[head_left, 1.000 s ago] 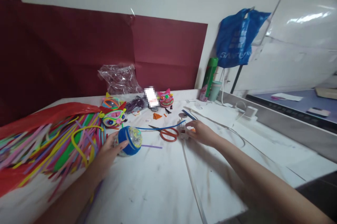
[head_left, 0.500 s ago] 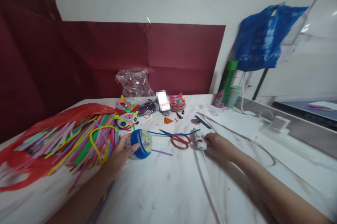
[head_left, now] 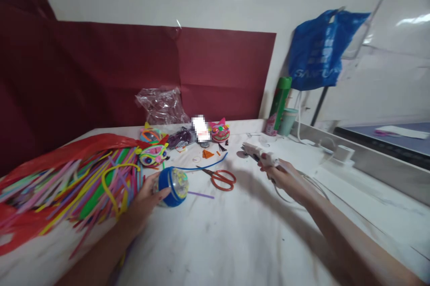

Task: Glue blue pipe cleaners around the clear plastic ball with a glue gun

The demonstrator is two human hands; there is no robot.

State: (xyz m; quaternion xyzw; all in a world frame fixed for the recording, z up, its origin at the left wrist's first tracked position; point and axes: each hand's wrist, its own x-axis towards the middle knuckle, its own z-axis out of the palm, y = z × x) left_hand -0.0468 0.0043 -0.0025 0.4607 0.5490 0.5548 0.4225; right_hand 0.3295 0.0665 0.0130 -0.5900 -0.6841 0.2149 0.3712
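My left hand is wrapped round a clear round container with a blue band and yellow-green bits at its top. A blue strip runs from behind the container to the right, its tip curving up. My right hand grips a white glue gun by its handle, nozzle pointing left and away, above the table. Between the hands lie orange-handled scissors and a purple strip. The palm side of each hand is hidden.
Colourful strips spill from a red bag at left. Decorated faces, a lit phone and a pink figure stand behind. A green can and cup are at back right. A cord loops by my right wrist.
My right hand has taken hold of the glue gun and lifted it off the table. The view has turned slightly right; the container stays in my left hand.
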